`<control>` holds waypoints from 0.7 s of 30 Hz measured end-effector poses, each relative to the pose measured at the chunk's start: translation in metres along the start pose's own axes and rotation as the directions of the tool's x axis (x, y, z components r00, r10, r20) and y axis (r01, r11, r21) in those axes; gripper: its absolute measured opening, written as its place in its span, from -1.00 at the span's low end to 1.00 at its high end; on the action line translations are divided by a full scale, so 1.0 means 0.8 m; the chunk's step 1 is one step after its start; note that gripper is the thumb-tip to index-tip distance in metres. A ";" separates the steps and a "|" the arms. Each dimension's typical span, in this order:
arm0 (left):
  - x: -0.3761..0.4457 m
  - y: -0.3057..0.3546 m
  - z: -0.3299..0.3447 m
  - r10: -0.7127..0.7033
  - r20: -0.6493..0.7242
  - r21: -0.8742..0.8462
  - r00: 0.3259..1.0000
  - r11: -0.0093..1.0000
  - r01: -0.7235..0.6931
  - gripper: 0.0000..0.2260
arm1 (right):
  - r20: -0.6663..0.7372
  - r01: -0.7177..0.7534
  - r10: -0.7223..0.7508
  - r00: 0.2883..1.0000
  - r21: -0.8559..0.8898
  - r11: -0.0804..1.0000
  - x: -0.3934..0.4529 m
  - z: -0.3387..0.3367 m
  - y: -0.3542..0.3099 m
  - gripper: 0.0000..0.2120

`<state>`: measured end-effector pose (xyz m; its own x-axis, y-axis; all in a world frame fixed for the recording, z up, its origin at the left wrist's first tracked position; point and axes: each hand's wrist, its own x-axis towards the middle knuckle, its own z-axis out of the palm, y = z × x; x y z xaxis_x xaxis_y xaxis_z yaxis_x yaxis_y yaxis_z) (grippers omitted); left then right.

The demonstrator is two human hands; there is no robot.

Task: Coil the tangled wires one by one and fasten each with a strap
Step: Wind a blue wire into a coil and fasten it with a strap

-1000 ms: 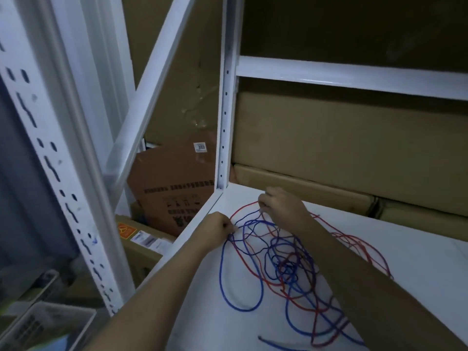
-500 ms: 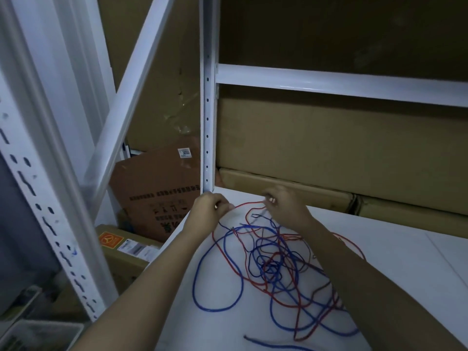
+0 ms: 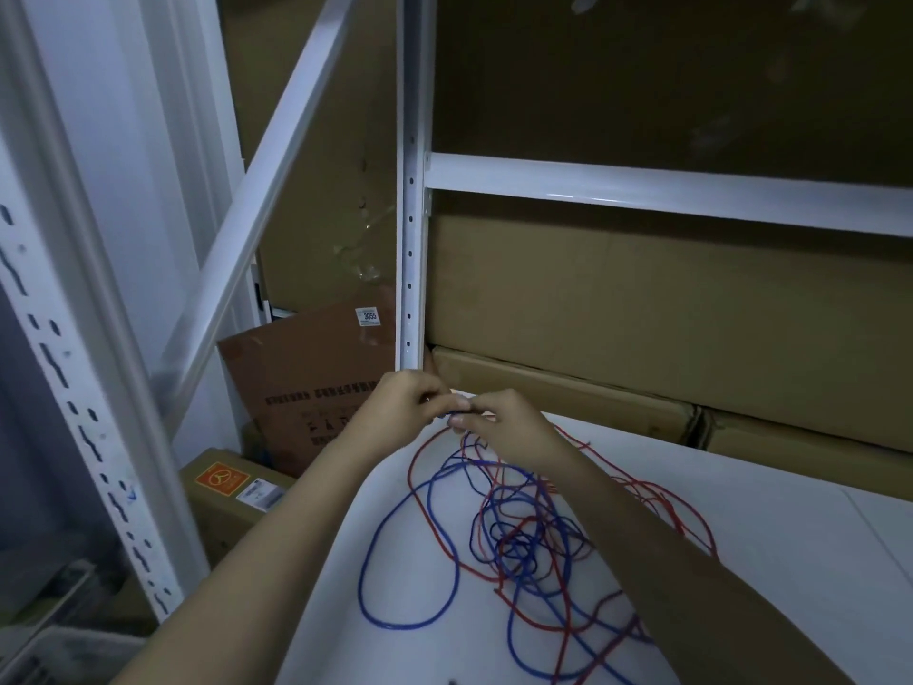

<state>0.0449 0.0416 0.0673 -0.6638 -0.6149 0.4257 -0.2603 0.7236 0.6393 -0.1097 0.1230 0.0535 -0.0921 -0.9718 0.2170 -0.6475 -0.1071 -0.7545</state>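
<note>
A tangle of blue wire (image 3: pixel 395 531) and red wire (image 3: pixel 672 506) lies spread on the white shelf board (image 3: pixel 790 561). My left hand (image 3: pixel 400 407) and my right hand (image 3: pixel 499 427) meet fingertip to fingertip above the far left corner of the board. Both pinch a short dark stretch of wire between them; from there blue and red strands drop into the tangle. Which colour the pinched stretch is cannot be made out. My right forearm covers part of the tangle. No strap is visible.
A white perforated upright post (image 3: pixel 412 239) stands right behind my hands, with a crossbar (image 3: pixel 667 192) to its right. Brown cardboard boxes (image 3: pixel 642 309) line the back. A reddish carton (image 3: pixel 306 383) and a labelled box (image 3: pixel 232 491) sit below left, beyond the board's edge.
My hands have come together: the left moved up and right, the right moved left, and their fingertips now meet on the wire. The tangle was dragged slightly toward the corner.
</note>
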 end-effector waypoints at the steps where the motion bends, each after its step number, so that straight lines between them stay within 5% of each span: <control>1: 0.002 0.005 -0.003 0.003 0.028 0.004 1.000 1.000 -0.003 -0.78 | -0.014 0.018 -0.018 1.000 -0.003 1.000 0.001 -0.008 -0.004 -0.88; 5: 0.015 0.035 -0.013 0.002 0.124 0.115 0.992 0.993 -0.016 -0.80 | -0.094 0.082 -0.094 0.991 -0.124 0.989 0.006 -0.046 -0.018 -0.92; 9: 0.032 0.070 -0.020 0.006 0.105 0.306 0.994 0.951 -0.038 -0.80 | -0.167 0.165 -0.173 0.971 -0.063 0.984 0.012 -0.079 -0.037 -0.81; 14: 0.045 0.116 -0.016 0.068 -0.188 0.051 0.980 0.997 -0.059 -0.78 | -0.195 0.157 -0.108 0.975 0.258 0.953 -0.003 -0.101 -0.039 -0.80; 18: 0.061 0.134 -0.017 -0.103 -0.404 -0.350 0.909 0.936 -0.050 -0.80 | -0.030 -0.012 0.018 0.999 0.195 0.981 -0.033 -0.100 0.002 -0.87; 21: 0.069 0.141 -0.020 -0.158 -0.397 -0.427 0.904 0.904 -0.030 -0.79 | -0.018 -0.141 0.142 0.990 0.038 0.989 -0.042 -0.110 0.027 -0.83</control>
<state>-0.0099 0.0846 0.1729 -0.2805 -0.7947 0.5382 0.0843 0.5382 0.8386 -0.1875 0.1718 0.0843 -0.1968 -0.9732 0.1193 -0.5987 0.0229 -0.8007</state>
